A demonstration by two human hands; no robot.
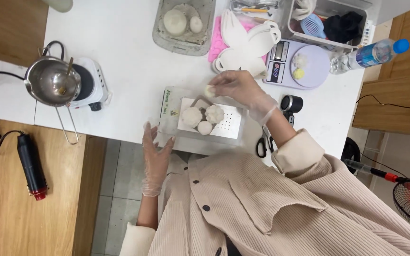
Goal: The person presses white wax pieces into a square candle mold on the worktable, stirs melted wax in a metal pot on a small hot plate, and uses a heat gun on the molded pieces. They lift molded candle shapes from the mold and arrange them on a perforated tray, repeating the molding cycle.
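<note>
While three white pieces (202, 118) on the tray (233, 128): right hand (236, 87) grip pinching a small white piece (209, 91), left hand (156, 159) spread.

Three flowers (203, 118) on board (231, 124) (scale (299, 64) behind).

A small cream-white lump (209, 90), rounded and knobbly, is pinched in the fingertips of the gloved right hand (241, 91), held just above the far edge of a white square board (227, 125) with rows of small holes. On that board lie 3 more white pieces close together near its left edge: a rounded one (191, 116), a flower-shaped ridged one (214, 114) beside it, and a smaller ball (205, 127) at the near edge, touching both.
</note>
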